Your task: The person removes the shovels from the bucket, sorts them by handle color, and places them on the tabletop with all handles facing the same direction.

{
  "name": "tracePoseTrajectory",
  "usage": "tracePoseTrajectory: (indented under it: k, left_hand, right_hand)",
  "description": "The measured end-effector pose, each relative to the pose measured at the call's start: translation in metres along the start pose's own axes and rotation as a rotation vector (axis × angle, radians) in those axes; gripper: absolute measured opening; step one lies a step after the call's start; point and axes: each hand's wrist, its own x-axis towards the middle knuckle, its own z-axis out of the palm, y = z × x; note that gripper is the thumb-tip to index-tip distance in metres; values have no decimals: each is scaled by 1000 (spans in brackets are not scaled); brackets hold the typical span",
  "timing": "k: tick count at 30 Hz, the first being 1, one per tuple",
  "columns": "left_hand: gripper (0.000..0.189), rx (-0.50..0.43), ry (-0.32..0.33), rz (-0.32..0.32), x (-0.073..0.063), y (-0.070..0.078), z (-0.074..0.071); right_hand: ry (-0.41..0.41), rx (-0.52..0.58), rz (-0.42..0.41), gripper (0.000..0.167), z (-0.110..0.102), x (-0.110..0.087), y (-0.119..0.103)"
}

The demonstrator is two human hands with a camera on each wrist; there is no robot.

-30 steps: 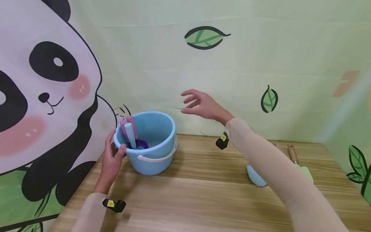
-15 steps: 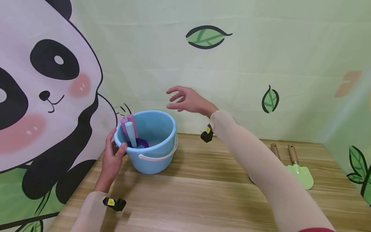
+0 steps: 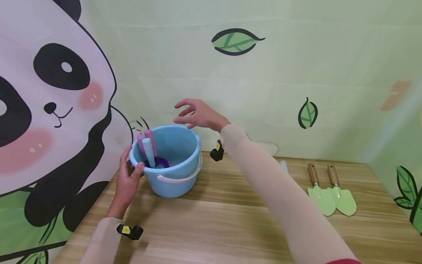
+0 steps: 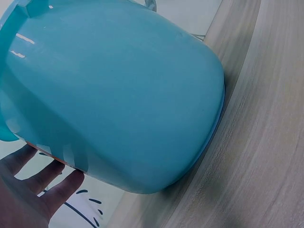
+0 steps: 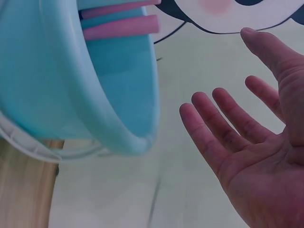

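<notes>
A light blue bucket (image 3: 174, 185) stands at the left of the table, a white handle (image 3: 179, 180) hanging down its front. My left hand (image 3: 126, 187) holds its left side near the rim; in the left wrist view, several fingers (image 4: 61, 190) lie against the outer wall. Inside the bucket lean a light blue handle (image 3: 148, 152) and two pink-purple handles (image 3: 150, 141), with a purple scoop part (image 3: 162, 162) low down. Nothing is in my right hand (image 3: 199, 113), raised above the bucket's right rim with fingers spread, apart from the bucket in the right wrist view.
Two green trowels (image 3: 344, 200) with wooden handles lie side by side at the table's right. A light blue handle end (image 3: 284, 167) shows behind my right sleeve (image 3: 277, 190), which hides the rest. A printed cloth backdrop (image 3: 263, 80) rises behind the wooden table (image 3: 211, 227).
My right hand has moved left, from beyond the bucket to over its right rim. The trowels have come out from behind my sleeve. My left hand and the bucket stay put.
</notes>
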Motion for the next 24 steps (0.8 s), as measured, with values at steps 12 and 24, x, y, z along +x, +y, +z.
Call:
tracePoseTrajectory:
  k: [12, 24]
  left_hand:
    - [72, 2, 4, 15, 0, -1, -1]
    - [70, -2, -7, 36, 1, -4, -3]
  right_hand:
    - [-63, 66, 59, 60, 34, 15, -8]
    - [-174, 72, 110, 55, 66, 31, -17]
